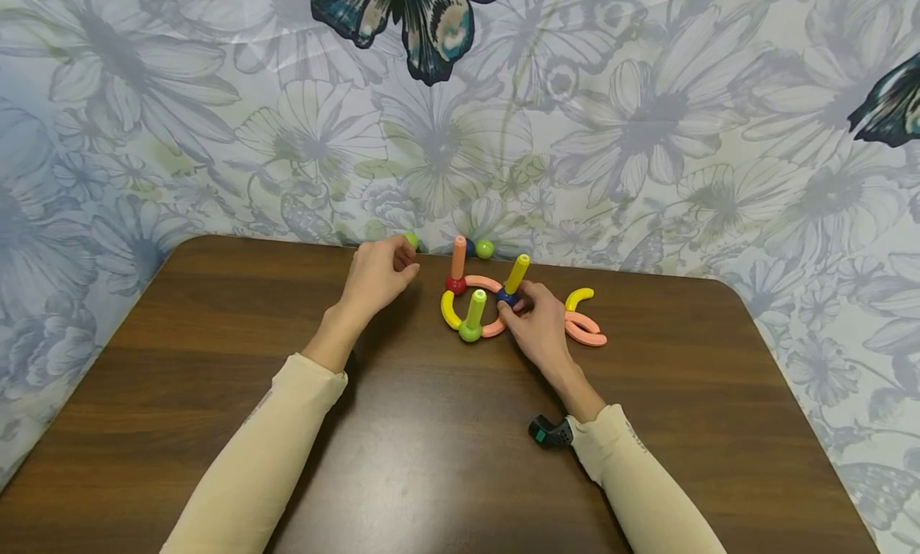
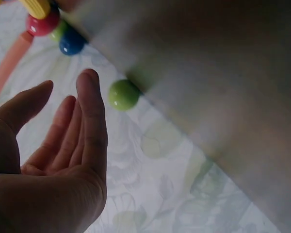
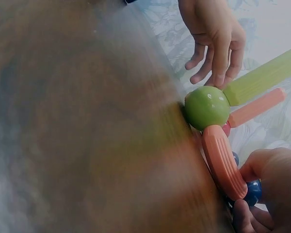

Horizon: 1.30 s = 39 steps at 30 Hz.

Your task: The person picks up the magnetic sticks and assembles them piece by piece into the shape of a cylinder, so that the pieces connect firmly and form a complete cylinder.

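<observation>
On the table stands a ring of curved pieces joined by balls. A salmon rod rises from a red ball, a green rod from a green ball, and a yellow rod from a blue ball. My right hand pinches that blue ball, beside the end of a salmon curved piece. Left of the ring, my left hand hovers with nothing in it, thumb apart from its extended fingers. A loose green ball lies just beyond its fingertips.
Behind the ring, another green ball and a dark blue ball lie by the table's back edge. To the right are a yellow curved piece and salmon curved pieces. A patterned cloth hangs behind the wooden table.
</observation>
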### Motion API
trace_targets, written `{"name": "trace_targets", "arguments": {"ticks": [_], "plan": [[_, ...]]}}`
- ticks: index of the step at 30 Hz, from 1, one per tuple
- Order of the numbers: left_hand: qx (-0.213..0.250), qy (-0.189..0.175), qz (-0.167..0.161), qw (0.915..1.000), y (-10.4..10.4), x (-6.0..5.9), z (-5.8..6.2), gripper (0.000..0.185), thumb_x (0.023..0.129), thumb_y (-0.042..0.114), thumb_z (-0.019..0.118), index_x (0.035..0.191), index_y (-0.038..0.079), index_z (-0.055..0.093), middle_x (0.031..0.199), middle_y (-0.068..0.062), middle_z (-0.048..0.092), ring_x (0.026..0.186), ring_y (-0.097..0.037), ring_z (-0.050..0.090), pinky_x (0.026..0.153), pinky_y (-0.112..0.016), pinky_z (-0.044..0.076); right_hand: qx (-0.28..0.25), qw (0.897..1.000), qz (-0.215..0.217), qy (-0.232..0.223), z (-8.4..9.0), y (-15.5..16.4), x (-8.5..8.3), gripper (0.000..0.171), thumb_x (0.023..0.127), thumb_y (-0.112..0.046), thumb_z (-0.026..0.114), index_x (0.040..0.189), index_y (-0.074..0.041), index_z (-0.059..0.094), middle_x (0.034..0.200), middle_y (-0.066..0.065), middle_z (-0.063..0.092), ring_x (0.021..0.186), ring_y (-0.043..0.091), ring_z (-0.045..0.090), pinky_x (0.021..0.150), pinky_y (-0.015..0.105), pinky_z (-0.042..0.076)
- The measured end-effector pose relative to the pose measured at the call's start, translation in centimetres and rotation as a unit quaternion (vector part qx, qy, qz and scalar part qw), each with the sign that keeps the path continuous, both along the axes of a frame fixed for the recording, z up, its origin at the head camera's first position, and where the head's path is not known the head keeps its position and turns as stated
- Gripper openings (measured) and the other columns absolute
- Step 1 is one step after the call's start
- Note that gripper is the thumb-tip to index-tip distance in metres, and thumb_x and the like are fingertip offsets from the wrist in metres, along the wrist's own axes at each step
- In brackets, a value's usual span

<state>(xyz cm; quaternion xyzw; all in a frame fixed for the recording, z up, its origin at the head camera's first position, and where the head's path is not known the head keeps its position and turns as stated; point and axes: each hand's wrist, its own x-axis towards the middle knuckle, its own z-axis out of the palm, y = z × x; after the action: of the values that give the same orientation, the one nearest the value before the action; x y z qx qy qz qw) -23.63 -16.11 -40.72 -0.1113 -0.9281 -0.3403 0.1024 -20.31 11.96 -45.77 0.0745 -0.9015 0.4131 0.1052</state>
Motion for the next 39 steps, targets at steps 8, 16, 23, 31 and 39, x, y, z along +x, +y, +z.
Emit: {"name": "trace_targets", "arguments": {"ticks": [8,16,23,31,39], "plan": [[-0.063,0.007,0.029,0.9976,0.2,-1.8,0.3,0.029,0.096,0.012,0.074,0.123,0.003,0.073,0.125,-0.019,0.073,0.110,-0.037,0.067,0.089,-0.052,0.056,-0.006,1.000,0.008,0.004,-0.3,-0.2,-0.1,0.026,0.095,-0.017,0.076,0.119,-0.007,0.074,0.099,0.010,0.068,0.087,0.024,0.067,0.073,0.032,0.051],[-0.140,-0.044,0.019,0.9890,1.0,-3.2,-0.9,0.046,0.097,0.018,0.075,0.138,-0.001,0.065,0.138,-0.023,0.060,0.129,-0.042,0.055,0.103,-0.056,0.053,-0.008,1.000,0.023,-0.007,-0.7,-0.5,-0.1,0.028,0.096,-0.018,0.075,0.123,-0.011,0.072,0.104,0.007,0.068,0.090,0.022,0.065,0.078,0.036,0.053],[-0.127,-0.020,0.042,0.9908,1.2,-3.3,-1.2,0.039,0.093,0.009,0.077,0.130,0.000,0.069,0.121,-0.022,0.059,0.114,-0.041,0.059,0.090,-0.058,0.056,-0.003,1.000,0.017,-0.005,-0.9,-0.5,-0.2,0.029,0.097,-0.020,0.075,0.124,-0.010,0.072,0.105,0.008,0.067,0.091,0.022,0.065,0.078,0.035,0.053],[-0.116,-0.024,0.035,0.9923,1.3,-3.4,-1.1,0.028,0.091,-0.002,0.074,0.118,-0.002,0.068,0.113,-0.023,0.063,0.106,-0.042,0.063,0.090,-0.054,0.056,0.002,1.000,0.016,0.001,-0.7,-0.5,-0.3,0.030,0.096,-0.018,0.075,0.124,-0.008,0.072,0.102,0.010,0.067,0.090,0.024,0.065,0.077,0.036,0.053],[-0.065,-0.004,0.034,0.9973,1.2,-3.2,0.0,0.023,0.091,0.006,0.076,0.113,0.000,0.072,0.105,-0.020,0.072,0.093,-0.036,0.068,0.080,-0.051,0.058,0.010,1.000,0.015,-0.001,-0.5,-0.1,-0.4,0.029,0.097,-0.020,0.075,0.123,-0.008,0.072,0.103,0.008,0.067,0.090,0.023,0.065,0.078,0.035,0.053]]}}
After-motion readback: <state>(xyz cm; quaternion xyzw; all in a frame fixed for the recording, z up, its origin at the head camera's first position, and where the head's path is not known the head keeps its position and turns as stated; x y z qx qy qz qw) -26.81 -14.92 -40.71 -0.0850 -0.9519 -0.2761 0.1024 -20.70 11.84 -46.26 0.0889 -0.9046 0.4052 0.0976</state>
